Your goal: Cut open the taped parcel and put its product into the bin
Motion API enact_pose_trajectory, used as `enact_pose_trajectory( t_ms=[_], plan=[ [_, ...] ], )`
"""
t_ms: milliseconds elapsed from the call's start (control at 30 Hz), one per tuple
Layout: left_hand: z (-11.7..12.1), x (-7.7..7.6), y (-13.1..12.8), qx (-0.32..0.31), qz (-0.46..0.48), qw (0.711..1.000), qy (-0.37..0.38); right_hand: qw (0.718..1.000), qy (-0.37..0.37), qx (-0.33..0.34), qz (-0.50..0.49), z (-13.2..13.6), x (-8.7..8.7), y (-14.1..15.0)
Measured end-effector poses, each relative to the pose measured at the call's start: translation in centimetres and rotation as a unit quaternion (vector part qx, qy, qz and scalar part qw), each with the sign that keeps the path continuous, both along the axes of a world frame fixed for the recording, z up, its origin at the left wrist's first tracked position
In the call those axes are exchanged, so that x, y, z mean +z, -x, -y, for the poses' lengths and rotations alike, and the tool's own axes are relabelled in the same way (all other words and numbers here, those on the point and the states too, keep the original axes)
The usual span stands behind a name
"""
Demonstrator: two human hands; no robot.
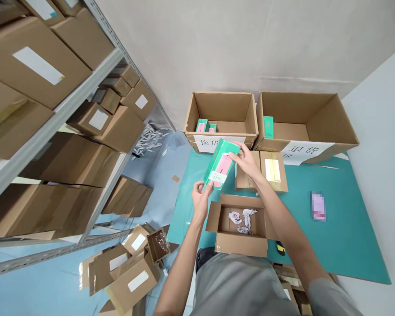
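Between both hands I hold a green and pink product box (pixel 222 165), tilted above the table. My left hand (pixel 201 198) grips its lower end, thumb on the front. My right hand (pixel 246 163) closes round the upper right end. Below it stands an open cardboard carton (pixel 241 244) with crumpled white paper (pixel 246 219) inside. Behind the box is a large carton (pixel 222 105) with a handwritten label, holding green and pink boxes (pixel 202 125). Beside that, a second large labelled carton (pixel 329 109) contains a green box (pixel 268 127).
Closed cardboard boxes (pixel 279 183) sit on the green tabletop (pixel 349 245), with a blurred pink item (pixel 318 206) to the right. A black and yellow tool (pixel 281 248) lies near the front edge. Shelves of boxes (pixel 39 66) rise on the left; cartons (pixel 134 281) pile on the floor.
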State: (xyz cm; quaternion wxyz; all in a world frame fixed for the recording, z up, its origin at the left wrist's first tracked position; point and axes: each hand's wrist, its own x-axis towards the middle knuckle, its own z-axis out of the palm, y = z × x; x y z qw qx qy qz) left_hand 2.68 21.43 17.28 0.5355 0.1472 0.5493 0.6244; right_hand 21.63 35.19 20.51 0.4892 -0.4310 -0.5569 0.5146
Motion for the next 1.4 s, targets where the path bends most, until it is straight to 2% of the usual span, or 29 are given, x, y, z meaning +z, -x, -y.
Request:
enact_pose_trajectory(
  t_ms=[133,233,333,433,500,567,633,700,767,800,833,867,933,967,1000,1033,1167,1233,1333,1400],
  plan=[
    [-6.3,2.0,-0.1,0.034,-0.003,0.999,-0.025,1.0,-0.016,0.024,-0.002,-3.4,0.0,3.7],
    [-12.2,3.1,-0.1,-0.006,0.006,0.998,-0.065,0.998,-0.03,0.046,0.013,-6.3,-0.1,5.7],
    [-18.9,3.6,0.7,-0.036,-0.002,0.996,-0.083,0.998,-0.052,0.031,0.035,-11.1,0.3,6.9],
    [-25.3,3.6,2.0,-0.035,-0.08,0.99,-0.107,0.997,-0.053,0.011,0.062,-16.9,0.8,7.9],
    [-28.7,3.2,2.7,-0.048,-0.128,0.984,-0.114,0.995,-0.042,0.005,0.095,-20.1,0.3,8.5],
    [-30.9,2.3,3.4,-0.064,-0.167,0.977,-0.114,0.99,-0.025,-0.003,0.139,-22.4,-0.9,9.0],
    [-32.2,1.1,3.9,-0.074,-0.207,0.969,-0.11,0.983,-0.007,-0.012,0.184,-23.7,-2.6,9.4],
    [-32.9,-0.3,4.3,-0.076,-0.259,0.958,-0.097,0.967,0.019,0.007,0.254,-24.4,-4.4,9.9],
    [-33.4,-1.6,4.8,-0.085,-0.343,0.934,-0.058,0.932,0.058,0.071,0.352,-24.8,-5.8,10.6],
    [-33.6,-2.1,5.0,-0.103,-0.396,0.912,-0.025,0.909,0.078,0.11,0.394,-24.9,-6.3,11.0],
    [-33.9,-2.6,5.2,-0.136,-0.455,0.88,0.014,0.889,0.095,0.146,0.425,-25.1,-6.7,11.4],
    [-34.2,-2.9,5.4,-0.182,-0.518,0.834,0.056,0.873,0.107,0.173,0.442,-25.2,-6.9,11.8],
    [-34.6,-3.4,5.7,-0.274,-0.618,0.727,0.118,0.86,0.121,0.202,0.454,-25.4,-7.1,12.4],
    [-34.7,-3.4,5.7,-0.306,-0.649,0.684,0.132,0.854,0.124,0.21,0.459,-25.4,-7.0,12.5],
    [-34.7,-3.4,5.7,-0.325,-0.668,0.655,0.136,0.851,0.127,0.214,0.463,-25.3,-6.9,12.5],
    [-34.6,-3.2,5.6,-0.333,-0.678,0.641,0.135,0.849,0.127,0.214,0.467,-25.1,-6.7,12.5],
    [-33.2,-1.9,5.1,-0.33,-0.691,0.635,0.105,0.859,0.105,0.163,0.473,-23.5,-5.0,12.0],
    [-31.5,-1.3,5.2,-0.294,-0.691,0.659,0.048,0.874,0.069,0.12,0.465,-22.0,-3.8,11.5],
    [-26.3,-1.7,6.2,-0.176,-0.654,0.73,-0.089,0.919,-0.035,0.037,0.392,-17.9,-2.6,9.4],
    [-20.6,-3.4,7.2,-0.145,-0.622,0.759,-0.127,0.945,-0.109,-0.023,0.309,-13.4,-2.7,6.2]
  ],
)
